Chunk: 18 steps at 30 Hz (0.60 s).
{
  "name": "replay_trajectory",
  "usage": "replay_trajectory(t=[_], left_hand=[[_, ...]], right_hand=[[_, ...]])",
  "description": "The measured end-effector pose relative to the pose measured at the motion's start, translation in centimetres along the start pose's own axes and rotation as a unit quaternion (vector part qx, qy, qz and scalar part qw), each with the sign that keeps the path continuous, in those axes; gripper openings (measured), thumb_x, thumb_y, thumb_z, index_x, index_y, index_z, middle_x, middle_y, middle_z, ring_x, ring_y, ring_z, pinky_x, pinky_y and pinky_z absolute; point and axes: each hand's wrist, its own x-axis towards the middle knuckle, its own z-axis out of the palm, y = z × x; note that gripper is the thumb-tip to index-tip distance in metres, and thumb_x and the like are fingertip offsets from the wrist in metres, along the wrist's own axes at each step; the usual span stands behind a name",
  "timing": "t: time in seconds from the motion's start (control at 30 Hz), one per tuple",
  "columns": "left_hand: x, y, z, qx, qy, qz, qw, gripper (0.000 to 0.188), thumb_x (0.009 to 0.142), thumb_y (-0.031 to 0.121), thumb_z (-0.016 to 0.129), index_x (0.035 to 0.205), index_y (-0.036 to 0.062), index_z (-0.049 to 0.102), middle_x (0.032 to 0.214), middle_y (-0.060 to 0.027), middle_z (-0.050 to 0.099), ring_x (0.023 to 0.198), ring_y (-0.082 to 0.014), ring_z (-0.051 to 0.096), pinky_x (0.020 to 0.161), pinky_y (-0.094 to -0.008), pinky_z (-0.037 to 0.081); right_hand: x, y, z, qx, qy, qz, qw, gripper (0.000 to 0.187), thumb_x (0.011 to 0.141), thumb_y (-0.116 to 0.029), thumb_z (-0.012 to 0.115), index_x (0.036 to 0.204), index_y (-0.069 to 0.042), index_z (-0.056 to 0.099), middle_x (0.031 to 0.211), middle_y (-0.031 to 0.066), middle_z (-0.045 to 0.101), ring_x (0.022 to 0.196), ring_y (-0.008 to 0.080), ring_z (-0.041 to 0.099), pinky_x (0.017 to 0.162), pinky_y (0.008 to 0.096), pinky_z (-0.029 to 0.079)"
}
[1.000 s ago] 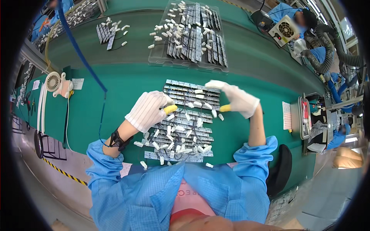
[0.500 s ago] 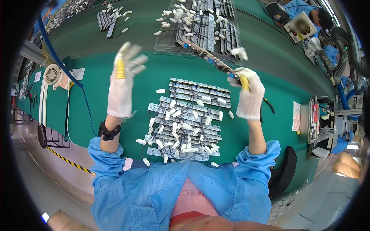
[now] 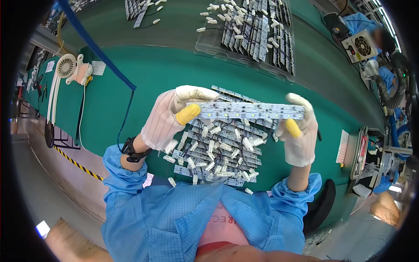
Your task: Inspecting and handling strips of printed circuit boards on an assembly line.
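A white LED circuit board strip (image 3: 244, 111), with a row of small yellowish LEDs along its face, is held level above the table. My left hand (image 3: 168, 118), in a striped white glove with a yellow thumb tip, grips its left end. Its right end is pinched by my right hand (image 3: 302, 133), gloved the same way. White connector plugs on leads hang near the board's two ends. Beneath it, several more LED strips (image 3: 185, 171) lie in overlapping rows on the green mat, with white plugs (image 3: 225, 174) and dark wires scattered over them. The held board hides part of those rows.
Beyond the mat, a clear plastic tray (image 3: 209, 50) carries many LED strips. A smaller group of strips (image 3: 140, 16) lies to its left. A small fan (image 3: 66, 66) stands at left, near a hanging blue coiled cord (image 3: 102, 50). At far right sits a metal-edged tray (image 3: 358, 150).
My left hand has come down and right, from holding nothing to gripping the board's left end. My right hand has brought the board nearer, now level with its LED face showing.
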Motion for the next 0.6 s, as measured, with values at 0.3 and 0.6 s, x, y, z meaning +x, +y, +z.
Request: replay_trajectory(t=[0.3, 0.6], left_hand=[[0.2, -0.8, 0.0, 0.014, 0.008, 0.050, 0.999, 0.035, 0.084, 0.016, 0.068, 0.111, -0.0036, 0.060, 0.107, -0.0110, 0.064, 0.094, -0.0150, 0.062, 0.082, -0.0279, 0.050], [-0.5, -2.1, -0.5, 0.161, 0.078, 0.137, 0.974, 0.048, 0.062, 0.025, 0.081, 0.106, 0.0110, 0.070, 0.086, -0.0038, 0.065, 0.065, -0.0143, 0.056, 0.061, -0.0252, 0.044]], right_hand=[[0.1, -0.4, 0.3, -0.211, 0.070, -0.073, 0.972, 0.030, 0.086, -0.022, 0.061, 0.107, 0.000, 0.059, 0.062, 0.0017, 0.056, 0.048, 0.0064, 0.050, 0.046, 0.0188, 0.037], [0.0, -0.4, -0.1, -0.032, 0.042, -0.028, 0.998, 0.035, 0.088, -0.025, 0.063, 0.110, 0.002, 0.056, 0.060, 0.0010, 0.054, 0.046, 0.0064, 0.047, 0.043, 0.0204, 0.035]])
